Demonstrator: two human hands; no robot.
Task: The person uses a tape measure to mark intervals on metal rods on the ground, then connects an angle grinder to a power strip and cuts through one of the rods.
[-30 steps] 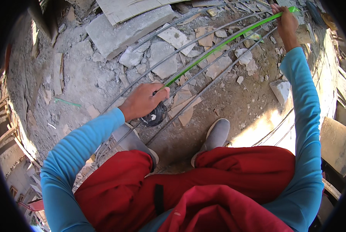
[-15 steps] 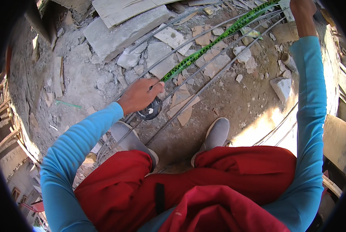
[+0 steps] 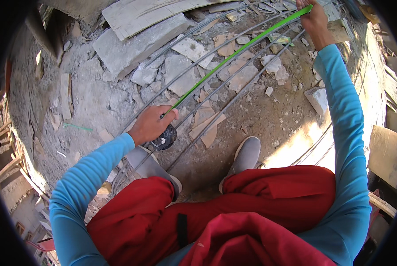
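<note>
A green tape measure blade [image 3: 234, 55] stretches between my hands, running from lower left to upper right with its plain side up. My left hand [image 3: 152, 123] is closed at its near end. Beneath those fingers shows a round black case [image 3: 165, 138], partly hidden by the hand. At the upper right, my right hand [image 3: 314, 24] grips the other visible end of the blade. Several long steel rods [image 3: 247, 84] lie roughly parallel to the blade below it. Whether the blade touches any rod, I cannot tell.
Broken concrete pieces [image 3: 180, 73] and flat tile fragments [image 3: 209, 131] litter the dirt under the rods. A large concrete slab [image 3: 138, 46] and a pale board [image 3: 149, 15] lie at the far left. My grey shoes [image 3: 247, 153] stand near the rods.
My right hand has moved left and toward me. The blade has turned from its marked side to its plain side. My left hand and the black case have shifted slightly nearer and left.
</note>
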